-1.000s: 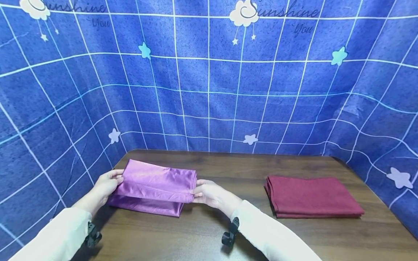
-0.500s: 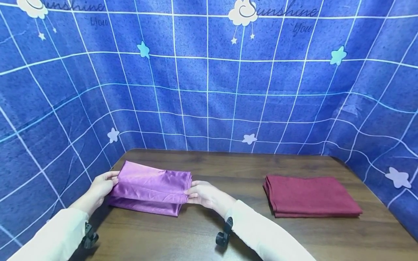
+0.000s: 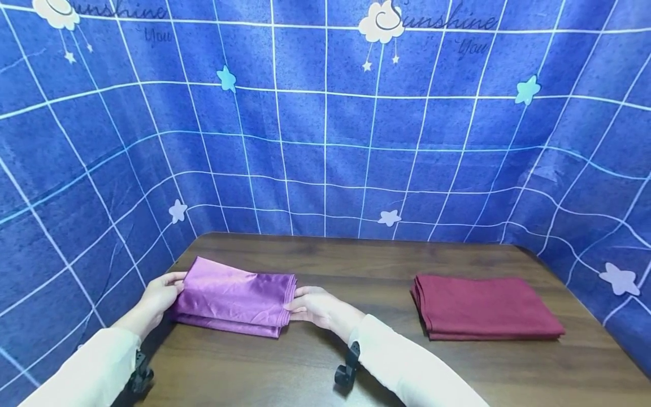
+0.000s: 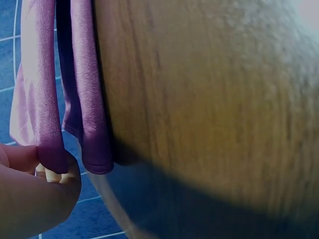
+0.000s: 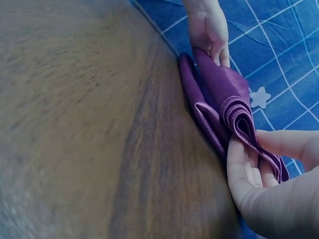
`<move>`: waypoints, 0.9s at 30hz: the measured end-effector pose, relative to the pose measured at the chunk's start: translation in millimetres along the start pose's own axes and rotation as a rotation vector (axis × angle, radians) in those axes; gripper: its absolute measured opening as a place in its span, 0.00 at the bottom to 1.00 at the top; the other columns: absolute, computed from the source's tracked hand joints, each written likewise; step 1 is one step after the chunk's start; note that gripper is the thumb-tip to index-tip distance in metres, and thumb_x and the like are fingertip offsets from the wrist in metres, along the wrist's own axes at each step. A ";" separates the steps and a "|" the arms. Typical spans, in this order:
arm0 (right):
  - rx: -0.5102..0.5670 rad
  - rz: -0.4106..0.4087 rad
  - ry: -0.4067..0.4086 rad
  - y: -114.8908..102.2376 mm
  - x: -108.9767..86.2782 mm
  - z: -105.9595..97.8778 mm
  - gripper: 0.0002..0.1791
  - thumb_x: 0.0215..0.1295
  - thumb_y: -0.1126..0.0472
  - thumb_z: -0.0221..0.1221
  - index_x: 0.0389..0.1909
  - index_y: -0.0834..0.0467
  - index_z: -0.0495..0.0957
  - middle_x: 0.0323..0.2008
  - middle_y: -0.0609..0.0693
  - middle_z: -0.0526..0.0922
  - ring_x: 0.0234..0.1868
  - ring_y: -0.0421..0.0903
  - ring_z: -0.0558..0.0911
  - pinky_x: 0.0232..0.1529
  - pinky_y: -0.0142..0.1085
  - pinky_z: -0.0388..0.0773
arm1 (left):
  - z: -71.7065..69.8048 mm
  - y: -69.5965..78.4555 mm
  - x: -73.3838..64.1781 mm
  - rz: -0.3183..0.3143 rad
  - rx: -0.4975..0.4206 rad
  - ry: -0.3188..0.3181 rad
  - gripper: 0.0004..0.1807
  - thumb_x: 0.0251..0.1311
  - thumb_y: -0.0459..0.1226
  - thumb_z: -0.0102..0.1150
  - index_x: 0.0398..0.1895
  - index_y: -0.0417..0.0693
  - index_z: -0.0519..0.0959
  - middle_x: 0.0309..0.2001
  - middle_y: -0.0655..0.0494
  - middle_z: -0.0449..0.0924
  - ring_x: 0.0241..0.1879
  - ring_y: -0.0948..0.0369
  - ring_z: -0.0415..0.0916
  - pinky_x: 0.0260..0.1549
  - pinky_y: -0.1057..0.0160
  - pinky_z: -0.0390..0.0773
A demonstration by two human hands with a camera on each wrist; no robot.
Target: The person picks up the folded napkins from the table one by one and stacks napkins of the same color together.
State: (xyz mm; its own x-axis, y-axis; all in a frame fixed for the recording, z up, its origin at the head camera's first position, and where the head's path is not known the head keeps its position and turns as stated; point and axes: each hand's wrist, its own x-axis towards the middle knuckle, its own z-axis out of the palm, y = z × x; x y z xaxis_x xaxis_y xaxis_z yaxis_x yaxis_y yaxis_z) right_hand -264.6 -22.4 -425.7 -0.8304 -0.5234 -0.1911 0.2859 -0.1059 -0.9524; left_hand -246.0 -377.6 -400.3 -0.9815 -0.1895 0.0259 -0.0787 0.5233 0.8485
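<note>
A shiny purple cloth (image 3: 234, 291), folded in layers, lies at the left of the table. Its upper fold is held slightly above a lower layer (image 4: 89, 99), with a narrow gap between them in the left wrist view. My left hand (image 3: 159, 295) pinches the upper fold's left end between thumb and fingers. At the other end my right hand (image 3: 320, 308) grips the stacked edges; in the right wrist view the thumb of the right hand (image 5: 274, 184) lies on one side and the fingers beneath. A folded dark red cloth (image 3: 490, 308) lies untouched to the right.
The brown wooden table (image 3: 366, 265) has rounded far corners. A blue curtain (image 3: 325, 124) with white grid lines and stars hangs behind and beside it. Small black wrist cameras (image 3: 347, 367) hang under both sleeves.
Both hands have moved a little left, then nearer, lowering the upper fold of the purple cloth toward its lower layer. Less of the lower layer shows now. The red cloth stays put.
</note>
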 end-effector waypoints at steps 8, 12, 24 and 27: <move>-0.020 0.002 -0.021 2.2 -0.5 1.2 0.20 0.58 0.76 0.58 0.52 0.71 0.71 0.32 0.54 0.83 0.33 0.45 0.84 0.52 0.45 0.82 | -2.1 -10.0 2.3 -0.028 0.010 -0.024 0.24 0.68 0.28 0.42 0.65 0.23 0.60 0.32 0.70 0.76 0.32 0.77 0.66 0.33 0.76 0.68; -0.039 -0.004 -0.045 3.0 0.0 0.7 0.20 0.59 0.76 0.58 0.53 0.71 0.70 0.31 0.53 0.82 0.33 0.45 0.84 0.51 0.45 0.82 | -2.5 -14.7 2.4 -0.035 0.029 -0.015 0.24 0.68 0.29 0.42 0.65 0.25 0.61 0.34 0.68 0.77 0.35 0.76 0.65 0.34 0.77 0.67; -0.071 -0.006 -0.039 0.8 -1.5 1.3 0.18 0.60 0.77 0.57 0.52 0.72 0.70 0.30 0.52 0.80 0.31 0.43 0.83 0.51 0.43 0.82 | -0.3 -18.7 4.6 -0.065 0.058 -0.053 0.24 0.69 0.30 0.39 0.65 0.25 0.60 0.54 0.32 0.72 0.36 0.73 0.67 0.34 0.74 0.70; -0.068 0.001 -0.017 0.2 -0.9 1.2 0.18 0.60 0.77 0.57 0.52 0.72 0.70 0.30 0.53 0.81 0.32 0.44 0.83 0.50 0.43 0.83 | -2.5 -15.7 5.3 -0.066 0.069 -0.081 0.24 0.68 0.29 0.39 0.64 0.24 0.60 0.48 0.38 0.77 0.34 0.72 0.68 0.34 0.74 0.70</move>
State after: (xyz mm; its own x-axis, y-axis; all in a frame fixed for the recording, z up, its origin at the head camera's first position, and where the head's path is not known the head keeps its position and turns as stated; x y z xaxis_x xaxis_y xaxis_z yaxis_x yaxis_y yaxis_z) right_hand -263.2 -23.0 -425.5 -0.8216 -0.5379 -0.1886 0.2531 -0.0478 -0.9663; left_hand -249.5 -388.9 -412.2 -0.9846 -0.1587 -0.0737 -0.1521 0.5681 0.8088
